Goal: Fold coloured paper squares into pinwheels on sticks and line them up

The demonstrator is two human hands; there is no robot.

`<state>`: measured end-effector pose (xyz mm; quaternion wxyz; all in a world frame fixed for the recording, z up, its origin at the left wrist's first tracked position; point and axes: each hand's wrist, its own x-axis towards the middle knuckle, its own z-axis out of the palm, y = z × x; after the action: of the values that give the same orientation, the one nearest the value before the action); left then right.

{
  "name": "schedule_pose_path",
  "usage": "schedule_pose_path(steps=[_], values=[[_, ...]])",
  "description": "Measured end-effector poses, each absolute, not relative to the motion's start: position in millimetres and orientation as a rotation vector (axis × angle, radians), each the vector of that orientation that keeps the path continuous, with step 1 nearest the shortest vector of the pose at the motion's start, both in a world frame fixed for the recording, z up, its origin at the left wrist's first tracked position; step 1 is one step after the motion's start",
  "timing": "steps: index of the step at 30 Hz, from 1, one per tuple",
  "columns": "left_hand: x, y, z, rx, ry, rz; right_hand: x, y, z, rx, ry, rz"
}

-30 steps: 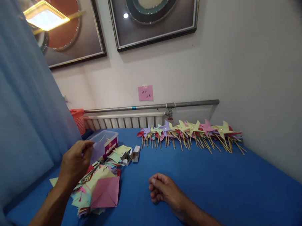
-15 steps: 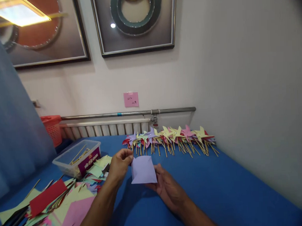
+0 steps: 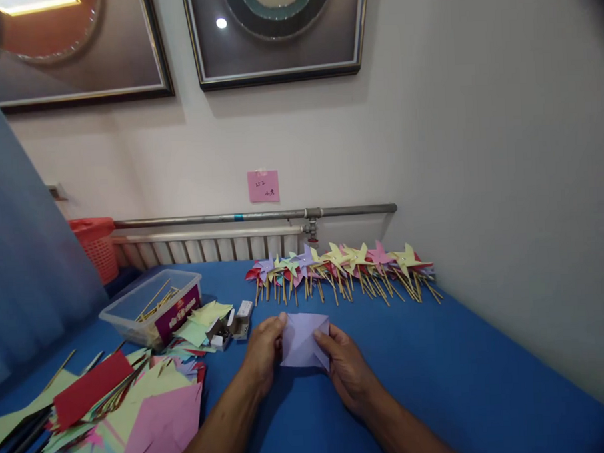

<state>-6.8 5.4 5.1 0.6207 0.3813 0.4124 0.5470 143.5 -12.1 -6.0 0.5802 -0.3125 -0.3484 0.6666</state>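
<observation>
My left hand [image 3: 261, 352] and right hand [image 3: 349, 371] both pinch the purple paper [image 3: 299, 340] above the blue table [image 3: 469, 379]; my right thumb [image 3: 326, 343] has moved from its edge onto its face, so the sheet seems steadier. The fingertips behind it are hidden. At lower left, the paper pile [image 3: 163, 426] and black handles [image 3: 25, 424], perhaps scissors, are cut off. Farther back, the pinwheels [image 3: 336, 257] overlap too much to count.
</observation>
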Motion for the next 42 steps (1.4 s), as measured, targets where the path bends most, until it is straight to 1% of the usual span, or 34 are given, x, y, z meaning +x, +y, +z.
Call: schedule_pose_path(steps=[6,16,20,26,30,36,42], values=[[-3.9,4.0,6.8,0.93,0.927,1.259,145.0,-9.3,-11.9,-0.789,-0.898,1.498],[-6.9,5.0,9.7,0.905,0.921,1.299,145.8,-12.2,0.9,-0.698,-0.928,1.61],[-5.5,3.3,11.6,0.907,0.949,1.292,141.9,-7.0,-11.3,-0.76,-0.947,1.565],[-1.2,1.0,9.2,0.991,0.975,1.236,141.2,1.0,-27.5,-0.885,-0.985,1.402],[1.6,1.8,7.5,0.983,1.059,1.242,141.2,-0.9,-23.6,-0.851,-0.96,1.445],[2.7,0.0,8.9,0.972,1.054,1.257,140.8,-2.0,-20.5,-0.781,-0.917,1.522],[2.0,3.5,4.9,1.009,1.079,1.301,140.4,7.6,-35.4,-0.891,-0.95,1.415]])
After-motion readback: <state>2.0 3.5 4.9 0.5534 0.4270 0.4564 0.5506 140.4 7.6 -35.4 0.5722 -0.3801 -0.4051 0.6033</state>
